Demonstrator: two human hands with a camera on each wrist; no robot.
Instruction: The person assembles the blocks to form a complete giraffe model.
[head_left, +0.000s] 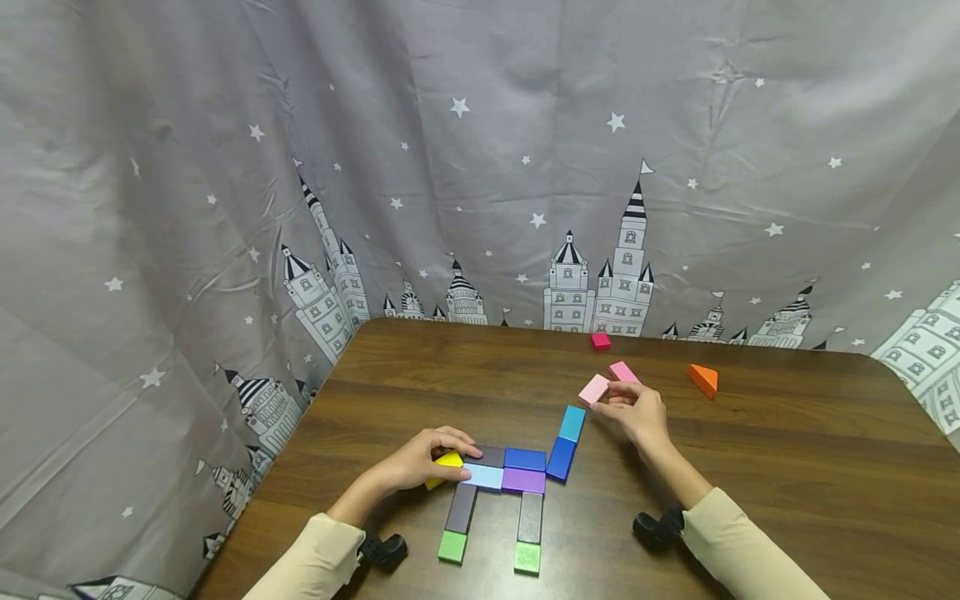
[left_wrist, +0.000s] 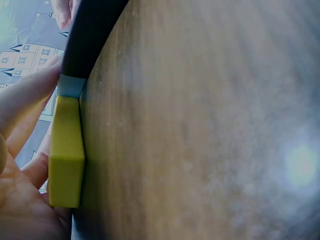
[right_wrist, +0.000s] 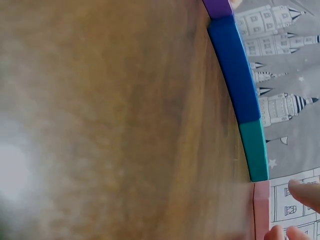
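My right hand pinches a light pink block by its right side, just beyond the teal-blue block; the right wrist view shows the pink block beside the teal one. My left hand rests at the left end of a flat block figure, its fingers around a yellow block. Its thumb touches the light blue block and a fingertip touches the dark grey block. To their right lie a blue block and a purple block.
Two grey blocks ending in green blocks extend toward me. A slanted blue block joins the teal-blue one. Farther back lie a pink block, a red block and an orange triangle. A grey curtain hangs behind the table.
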